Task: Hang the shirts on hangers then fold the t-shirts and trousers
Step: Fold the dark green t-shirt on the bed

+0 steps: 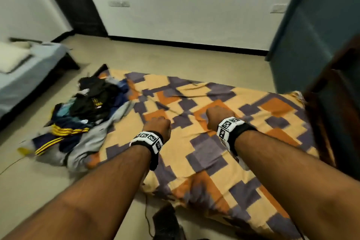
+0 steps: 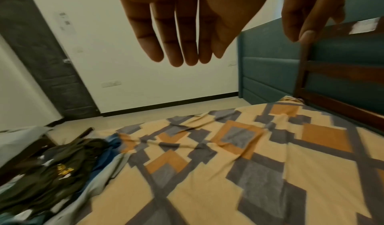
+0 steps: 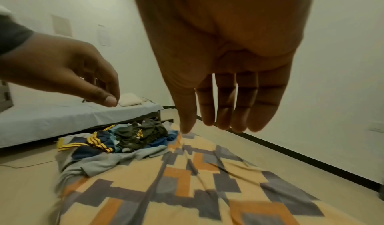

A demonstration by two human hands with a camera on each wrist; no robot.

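Hands first: your left hand [image 1: 158, 125] and right hand [image 1: 219, 116] both hang over the patterned sheet [image 1: 214, 142], fingers [image 2: 176, 36] straight and loose in the wrist views, nothing held in either. From the head view they look like fists, but that is only the backs of the hands seen from behind. They are near each other and apart from all fabric.

The garments you need sit in one pile of clothes [image 1: 85, 115] at the left edge of the sheet, well apart from both hands. On top lies a dark t-shirt [image 3: 141, 138] with yellow print; below it a navy piece with yellow stripes [image 1: 64, 132], and a grey garment [image 1: 91, 142] spilling toward you and partly onto the floor [image 1: 39, 181].

No hangers show in any view (they may be out of frame), so you risk starting on shirts with nowhere to put them. The pile is tangled, so I judge that pulling one piece from the middle would drag its neighbours off the sheet onto the floor. Take the top item first. The sheet itself is wrinkled near the middle, and folding on those ridges would likely give crooked folds, so smooth it first. A thin cable [image 1: 148, 218] runs on the floor by your feet, and it could snag you as you step toward the pile.
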